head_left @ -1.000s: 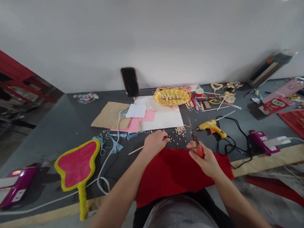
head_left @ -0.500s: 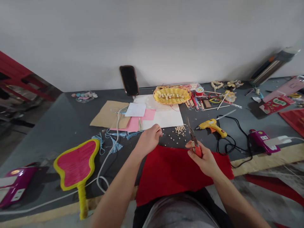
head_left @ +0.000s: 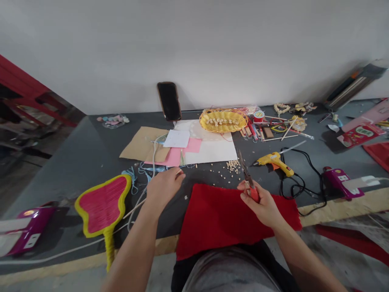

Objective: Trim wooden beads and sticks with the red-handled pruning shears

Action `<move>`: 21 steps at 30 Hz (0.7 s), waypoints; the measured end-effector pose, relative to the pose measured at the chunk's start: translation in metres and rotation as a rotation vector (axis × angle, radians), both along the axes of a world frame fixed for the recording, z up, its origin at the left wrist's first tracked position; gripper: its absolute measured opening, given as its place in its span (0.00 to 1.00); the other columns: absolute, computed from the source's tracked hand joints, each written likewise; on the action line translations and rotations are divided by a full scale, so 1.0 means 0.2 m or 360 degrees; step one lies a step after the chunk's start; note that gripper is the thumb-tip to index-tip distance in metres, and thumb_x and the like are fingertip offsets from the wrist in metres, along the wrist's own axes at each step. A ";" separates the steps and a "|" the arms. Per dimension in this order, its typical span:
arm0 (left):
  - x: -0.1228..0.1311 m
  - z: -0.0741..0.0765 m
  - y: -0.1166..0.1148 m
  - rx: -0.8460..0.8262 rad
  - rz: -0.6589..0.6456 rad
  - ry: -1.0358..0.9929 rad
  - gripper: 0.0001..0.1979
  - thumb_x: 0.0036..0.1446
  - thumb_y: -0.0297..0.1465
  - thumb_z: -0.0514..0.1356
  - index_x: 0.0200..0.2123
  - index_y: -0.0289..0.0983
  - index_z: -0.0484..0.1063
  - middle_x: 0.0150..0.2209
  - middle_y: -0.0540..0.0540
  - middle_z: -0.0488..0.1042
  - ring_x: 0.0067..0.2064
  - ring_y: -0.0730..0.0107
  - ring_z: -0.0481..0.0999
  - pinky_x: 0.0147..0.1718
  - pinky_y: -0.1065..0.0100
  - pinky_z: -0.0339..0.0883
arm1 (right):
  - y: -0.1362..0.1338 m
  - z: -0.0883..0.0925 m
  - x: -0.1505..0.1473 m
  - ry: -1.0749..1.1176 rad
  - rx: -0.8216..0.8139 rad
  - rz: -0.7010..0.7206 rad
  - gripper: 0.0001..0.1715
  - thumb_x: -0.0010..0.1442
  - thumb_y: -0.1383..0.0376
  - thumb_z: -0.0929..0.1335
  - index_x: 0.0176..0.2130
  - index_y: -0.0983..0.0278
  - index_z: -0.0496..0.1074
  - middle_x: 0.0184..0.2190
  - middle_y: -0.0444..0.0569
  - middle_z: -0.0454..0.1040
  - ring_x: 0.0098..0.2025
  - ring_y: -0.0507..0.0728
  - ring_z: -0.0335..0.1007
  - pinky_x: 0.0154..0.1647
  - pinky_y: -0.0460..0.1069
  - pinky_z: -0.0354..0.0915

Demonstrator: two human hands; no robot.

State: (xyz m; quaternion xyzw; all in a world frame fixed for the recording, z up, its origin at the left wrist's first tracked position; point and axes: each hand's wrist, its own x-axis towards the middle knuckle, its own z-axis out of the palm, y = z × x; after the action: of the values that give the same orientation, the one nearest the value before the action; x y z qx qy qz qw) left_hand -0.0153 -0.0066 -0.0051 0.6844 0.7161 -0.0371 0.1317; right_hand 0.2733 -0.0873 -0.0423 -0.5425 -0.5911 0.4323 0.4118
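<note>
Dial centred on the pliers (head_left: 248, 178), 12 toward the wall (head_left: 194, 48). Our right hand (head_left: 258, 202) grasps them by the red handles, nose pointing to 11 o'clock, over an edge of the red cloth (head_left: 219, 217), which lies at 7 o'clock. Our left hand (head_left: 165, 186), at 9 o'clock, has its fingers curled; a stick (head_left: 135, 208) shows at its 8 o'clock side, but we cannot tell whether it is gripped. On the surface (head_left: 91, 154) we note: loose beads (head_left: 233, 166), between 10 and 11; glue gun (head_left: 272, 158), 2; basket (head_left: 225, 129) with pale pieces, 11; fan (head_left: 105, 202), 9, beyond the left hand.
</note>
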 end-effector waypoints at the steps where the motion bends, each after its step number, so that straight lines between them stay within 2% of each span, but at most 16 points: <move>1: 0.00 0.00 0.00 0.0001 0.0010 0.0081 0.13 0.60 0.37 0.51 0.41 0.41 0.74 0.38 0.41 0.80 0.40 0.52 0.78 0.34 0.63 0.64 | 0.00 0.00 0.00 0.0002 -0.0012 0.0008 0.10 0.61 0.61 0.67 0.43 0.61 0.72 0.43 0.50 0.73 0.44 0.57 0.71 0.48 0.52 0.67; 5: 0.06 -0.04 0.02 0.0158 -0.0097 0.0051 0.14 0.60 0.34 0.53 0.46 0.41 0.73 0.44 0.43 0.79 0.43 0.57 0.78 0.36 0.65 0.65 | 0.00 0.00 -0.01 0.0020 -0.0003 0.0032 0.10 0.61 0.62 0.67 0.43 0.60 0.72 0.43 0.49 0.73 0.45 0.57 0.71 0.49 0.51 0.66; 8: 0.14 -0.08 0.07 0.0200 -0.0185 -0.0018 0.12 0.61 0.34 0.53 0.44 0.40 0.74 0.45 0.44 0.77 0.44 0.59 0.77 0.36 0.66 0.65 | 0.00 0.00 -0.02 0.0035 0.0005 0.0042 0.10 0.61 0.62 0.67 0.43 0.59 0.72 0.44 0.48 0.73 0.44 0.56 0.71 0.47 0.51 0.67; 12: 0.21 -0.12 0.13 0.0246 -0.0130 0.0090 0.14 0.63 0.36 0.51 0.40 0.37 0.74 0.42 0.41 0.78 0.41 0.56 0.78 0.34 0.64 0.65 | 0.00 0.00 -0.01 0.0026 0.0000 0.0030 0.10 0.61 0.62 0.67 0.43 0.59 0.72 0.44 0.48 0.73 0.45 0.56 0.71 0.47 0.50 0.67; 15: 0.23 -0.13 0.14 0.0224 -0.0121 0.0106 0.14 0.63 0.34 0.50 0.40 0.36 0.74 0.42 0.39 0.77 0.41 0.55 0.78 0.34 0.64 0.65 | 0.00 0.00 0.00 0.0009 -0.0004 0.0015 0.10 0.60 0.62 0.67 0.43 0.59 0.72 0.44 0.48 0.74 0.46 0.56 0.71 0.48 0.50 0.66; 21: 0.27 -0.15 0.14 0.0122 -0.0277 -0.0042 0.12 0.62 0.34 0.51 0.40 0.38 0.73 0.42 0.41 0.77 0.43 0.60 0.76 0.37 0.66 0.64 | 0.00 0.00 -0.01 0.0022 -0.0021 0.0017 0.10 0.60 0.62 0.67 0.43 0.61 0.72 0.43 0.50 0.74 0.42 0.56 0.72 0.45 0.50 0.68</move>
State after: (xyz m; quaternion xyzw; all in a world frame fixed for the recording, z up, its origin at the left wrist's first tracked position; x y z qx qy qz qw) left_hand 0.0384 0.0211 -0.0343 0.7491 0.6529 -0.0119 0.1111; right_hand 0.2706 -0.0868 -0.0416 -0.5390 -0.5882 0.4420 0.4100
